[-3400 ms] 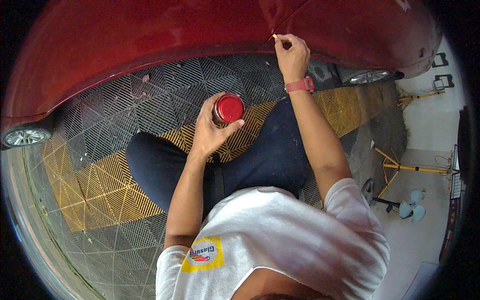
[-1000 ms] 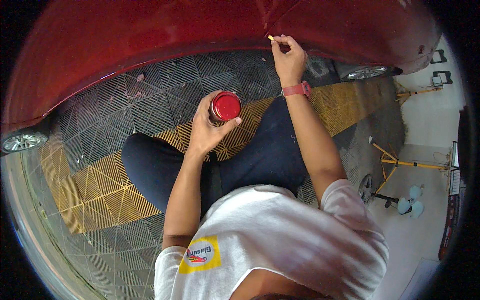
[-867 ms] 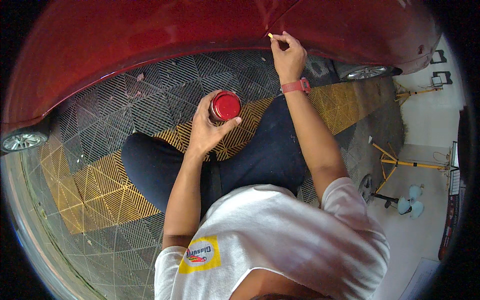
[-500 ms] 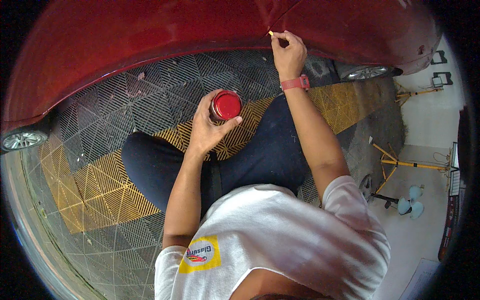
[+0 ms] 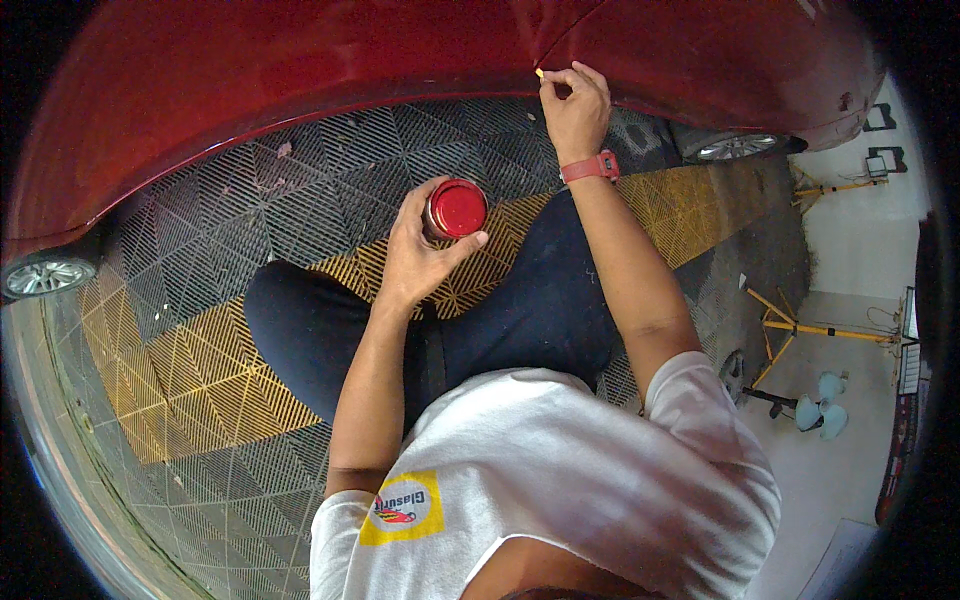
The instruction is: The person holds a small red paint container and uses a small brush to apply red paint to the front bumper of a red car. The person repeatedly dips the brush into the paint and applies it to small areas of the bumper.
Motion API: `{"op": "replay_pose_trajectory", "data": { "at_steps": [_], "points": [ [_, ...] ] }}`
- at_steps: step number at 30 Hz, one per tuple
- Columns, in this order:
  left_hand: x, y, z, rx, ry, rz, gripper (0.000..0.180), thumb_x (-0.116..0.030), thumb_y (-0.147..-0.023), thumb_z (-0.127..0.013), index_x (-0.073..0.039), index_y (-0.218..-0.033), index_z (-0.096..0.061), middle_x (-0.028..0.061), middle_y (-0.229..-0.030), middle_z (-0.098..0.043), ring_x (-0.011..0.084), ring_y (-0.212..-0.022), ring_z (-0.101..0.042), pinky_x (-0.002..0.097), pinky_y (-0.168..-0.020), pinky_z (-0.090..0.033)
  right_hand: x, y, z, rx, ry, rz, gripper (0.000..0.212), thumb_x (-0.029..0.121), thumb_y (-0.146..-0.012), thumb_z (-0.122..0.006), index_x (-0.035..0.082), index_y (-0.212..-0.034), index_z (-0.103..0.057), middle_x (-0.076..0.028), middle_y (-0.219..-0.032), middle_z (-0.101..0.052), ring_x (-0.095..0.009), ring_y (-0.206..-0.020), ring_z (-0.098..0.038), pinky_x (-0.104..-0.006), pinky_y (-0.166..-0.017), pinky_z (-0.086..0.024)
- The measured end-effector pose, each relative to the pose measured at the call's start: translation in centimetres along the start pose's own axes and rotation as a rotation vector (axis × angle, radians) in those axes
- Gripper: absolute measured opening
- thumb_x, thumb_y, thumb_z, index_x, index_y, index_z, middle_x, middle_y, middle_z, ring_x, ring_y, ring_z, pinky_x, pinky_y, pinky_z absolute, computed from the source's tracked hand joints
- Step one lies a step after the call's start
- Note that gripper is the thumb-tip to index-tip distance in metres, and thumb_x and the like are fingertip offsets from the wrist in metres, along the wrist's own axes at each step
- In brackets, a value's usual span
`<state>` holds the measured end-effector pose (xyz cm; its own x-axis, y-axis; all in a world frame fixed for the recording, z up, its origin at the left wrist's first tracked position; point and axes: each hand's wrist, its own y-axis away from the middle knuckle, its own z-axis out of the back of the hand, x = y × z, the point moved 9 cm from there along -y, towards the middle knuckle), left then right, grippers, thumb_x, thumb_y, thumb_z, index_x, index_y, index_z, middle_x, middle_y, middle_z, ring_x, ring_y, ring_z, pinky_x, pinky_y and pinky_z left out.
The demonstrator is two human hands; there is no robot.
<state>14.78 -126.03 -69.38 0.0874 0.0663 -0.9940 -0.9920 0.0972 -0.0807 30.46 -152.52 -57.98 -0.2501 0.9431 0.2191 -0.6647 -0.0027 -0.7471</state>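
Observation:
My left hand is wrapped round a small round jar of red paint, held above my crossed legs with its red top facing up. Out ahead and to the right, my right hand pinches a tiny object with a yellow tip between thumb and finger; most of it is hidden by the fingers. That tip is at the lower body of a red car, close to a panel seam. Whether it touches the paintwork I cannot tell.
A floor of grey and yellow grid tiles runs beneath me and the car. Car wheels show at the far left and right. Yellow tripod stands and a pale-blue-bladed fan stand by the right wall.
My right hand has shifted slightly nearer to me and left, with the yellow tip. The jar in my left hand has moved a touch to the right.

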Motion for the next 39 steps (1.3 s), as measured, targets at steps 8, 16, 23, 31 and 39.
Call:
{"op": "replay_pose_trajectory", "data": {
  "at_steps": [8, 16, 23, 31, 39],
  "points": [
    [-0.2, 0.1, 0.2, -0.007, -0.043, -0.017, 0.099, -0.031, -0.083, -0.110, -0.001, -0.163, -0.060, 0.0196, -0.156, -0.069, 0.0365, -0.145, -0.072, 0.0482, -0.119, -0.064, -0.6, 0.1, 0.5, -0.033, -0.053, -0.046, 0.008, 0.017, -0.091, -0.093, 0.015, -0.097, -0.089, -0.006, -0.108, -0.089, -0.034, -0.130, -0.077, -0.0540, -0.114, -0.057],
    [0.0, 0.1, 0.1, -0.006, -0.023, -0.010, 0.100, -0.032, -0.083, -0.110, -0.001, -0.163, -0.060, 0.0195, -0.156, -0.069, 0.0364, -0.144, -0.072, 0.0483, -0.118, -0.065, 0.3, -0.5, 0.6, -0.021, -0.038, -0.023, 0.008, 0.016, -0.091, -0.093, 0.014, -0.096, -0.088, -0.008, -0.109, -0.089, -0.035, -0.131, -0.076, -0.0544, -0.115, -0.056],
    [0.1, 0.0, 0.0, 0.005, 0.001, 0.015, 0.099, -0.031, -0.083, -0.110, 0.000, -0.163, -0.060, 0.0197, -0.155, -0.069, 0.0368, -0.143, -0.072, 0.0482, -0.118, -0.065, -0.4, 0.7, -0.8, 0.024, -0.006, 0.006, 0.008, 0.016, -0.091, -0.093, 0.013, -0.097, -0.089, -0.008, -0.109, -0.090, -0.036, -0.134, -0.074, -0.0546, -0.119, -0.054],
    [-0.4, 0.0, 0.2, 0.000, -0.019, -0.010, 0.099, -0.029, -0.083, -0.110, 0.000, -0.162, -0.060, 0.0198, -0.154, -0.068, 0.0363, -0.143, -0.073, 0.0474, -0.118, -0.065, -0.1, 0.6, -0.7, 0.006, -0.020, 0.014, 0.007, 0.017, -0.092, -0.093, 0.014, -0.097, -0.088, -0.005, -0.108, -0.090, -0.034, -0.134, -0.073, -0.0554, -0.119, -0.053],
    [0.0, 0.0, -0.1, 0.002, -0.016, -0.004, 0.098, -0.030, -0.082, -0.111, -0.001, -0.162, -0.061, 0.0200, -0.155, -0.069, 0.0366, -0.144, -0.072, 0.0484, -0.119, -0.064, 0.1, 0.6, -0.6, 0.022, 0.025, 0.014, 0.007, 0.018, -0.092, -0.092, 0.014, -0.096, -0.089, -0.006, -0.110, -0.091, -0.034, -0.133, -0.074, -0.0551, -0.118, -0.053]
  ]
}}
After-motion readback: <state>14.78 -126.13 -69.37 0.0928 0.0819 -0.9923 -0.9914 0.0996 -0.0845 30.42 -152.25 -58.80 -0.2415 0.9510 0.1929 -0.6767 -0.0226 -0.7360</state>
